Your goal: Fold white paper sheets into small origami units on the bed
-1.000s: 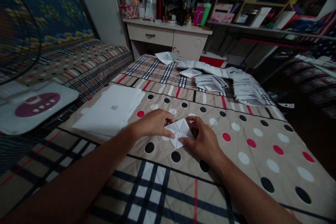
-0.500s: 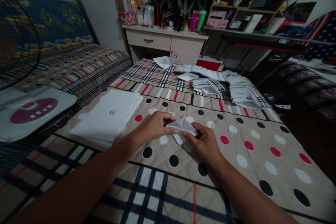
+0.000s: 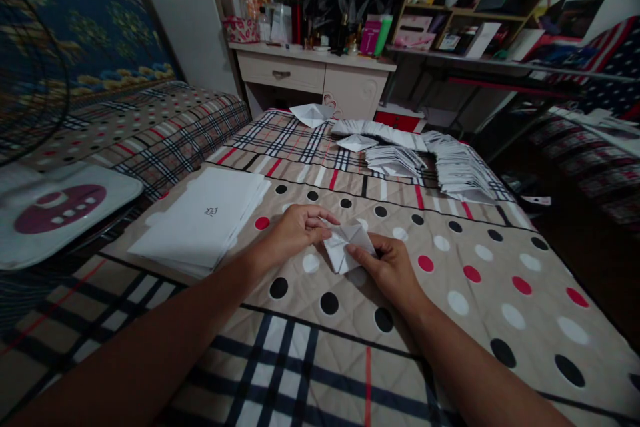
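Note:
A small piece of white folded paper (image 3: 350, 247) with several creased flaps is just above the polka-dot bedspread between my hands. My right hand (image 3: 393, 263) grips its right side, the thumb lying on top and the fingers underneath. At the upper left edge of the paper, my left hand (image 3: 300, 230) has thumb and fingers around a flap, the fingers partly stretched over it. To the left lies a stack of white paper sheets (image 3: 200, 213), the top one bearing a small black printed mark.
Farther back on the patterned bedspread (image 3: 470, 340) are a row of folded papers (image 3: 460, 170), a smaller pile of them (image 3: 395, 161) and two single folded pieces (image 3: 313, 115). A white plastic stool or tray (image 3: 70, 210) is at left. A dresser (image 3: 310, 73) stands behind.
My left fingers have lifted and stretched out over the paper's upper left edge. The paper has turned and its left flap looks different. My right hand keeps its hold.

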Motion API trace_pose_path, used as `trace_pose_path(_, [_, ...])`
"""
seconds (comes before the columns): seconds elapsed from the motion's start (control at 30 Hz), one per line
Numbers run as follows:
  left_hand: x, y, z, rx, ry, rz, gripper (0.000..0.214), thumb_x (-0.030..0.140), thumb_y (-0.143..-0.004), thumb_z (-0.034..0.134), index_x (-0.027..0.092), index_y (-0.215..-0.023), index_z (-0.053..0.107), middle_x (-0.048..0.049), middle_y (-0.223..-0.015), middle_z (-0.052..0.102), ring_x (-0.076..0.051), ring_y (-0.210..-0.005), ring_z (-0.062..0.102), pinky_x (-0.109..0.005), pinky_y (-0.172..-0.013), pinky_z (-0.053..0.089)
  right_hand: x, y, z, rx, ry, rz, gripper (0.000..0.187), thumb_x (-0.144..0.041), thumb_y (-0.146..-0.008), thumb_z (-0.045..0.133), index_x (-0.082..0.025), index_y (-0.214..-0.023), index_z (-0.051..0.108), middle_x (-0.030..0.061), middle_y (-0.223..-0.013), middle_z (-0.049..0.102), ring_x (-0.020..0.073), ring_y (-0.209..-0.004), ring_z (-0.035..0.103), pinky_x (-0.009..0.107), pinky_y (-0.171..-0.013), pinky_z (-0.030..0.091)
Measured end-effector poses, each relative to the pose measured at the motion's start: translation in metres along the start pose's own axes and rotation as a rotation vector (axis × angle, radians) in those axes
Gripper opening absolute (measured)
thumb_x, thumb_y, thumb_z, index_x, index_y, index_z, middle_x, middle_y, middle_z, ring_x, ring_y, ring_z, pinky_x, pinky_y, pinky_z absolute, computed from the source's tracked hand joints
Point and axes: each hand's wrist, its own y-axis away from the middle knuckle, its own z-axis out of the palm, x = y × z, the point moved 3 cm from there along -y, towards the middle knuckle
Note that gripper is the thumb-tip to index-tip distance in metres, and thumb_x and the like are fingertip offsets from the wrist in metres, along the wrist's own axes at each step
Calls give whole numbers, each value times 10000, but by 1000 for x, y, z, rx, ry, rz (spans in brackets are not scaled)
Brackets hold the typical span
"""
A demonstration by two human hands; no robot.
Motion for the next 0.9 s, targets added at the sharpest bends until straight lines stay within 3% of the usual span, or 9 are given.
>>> trace_pose_path(0.27, [-1,-1,0,80,5,40,207,167,-785,642,123,-974,714,-24,-717,679,-81,-537,543,-202,-522,407,1,-2,1,-47,-130,46,267,-410,-734,772,-146,-775,775,46,-710,704,133,-595,549,253,-568,420])
trace_pose_path(0.43, [3,0,-3,141,-11,76,171,166,-807,608,120,-943,702,-9,-672,644,-72,-503,515,-195,-481,372,-2,-1,4,-121,-96,2,290,-418,-751,745,-137,-679,733,18,-599,626,112,-546,489,247,-535,382])
trace_pose_path(0.53, [6,1,-2,163,-15,90,177,181,-817,623,118,-976,671,-4,-667,651,-76,-507,539,-192,-487,400,-3,-1,5,-34,-97,40,302,-414,-722,757,-138,-619,689,4,-543,575,100,-501,441,238,-484,334])
trace_pose_path(0.67, [1,1,6,95,58,34,418,222,-772,723,124,-1155,589,-8,-720,689,-105,-554,621,-211,-533,481,-5,-1,1,125,-87,62,315,-421,-701,759,-151,-583,648,-3,-502,552,95,-455,410,234,-439,302])
trace_pose_path(0.8, [-6,3,16,27,160,-21,788,106,-583,848,125,-1291,500,-69,-913,730,-152,-712,706,-255,-651,554,-6,-1,-2,185,-73,46,278,-401,-713,748,-155,-615,664,-11,-499,549,90,-440,393,231,-423,290])
trace_pose_path(0.9, [-8,4,24,-16,198,8,885,53,-566,835,153,-1357,451,-81,-959,734,-167,-779,724,-273,-717,568,-5,0,-3,216,-35,27,278,-394,-750,727,-158,-620,659,-16,-483,537,90,-430,390,230,-412,273])
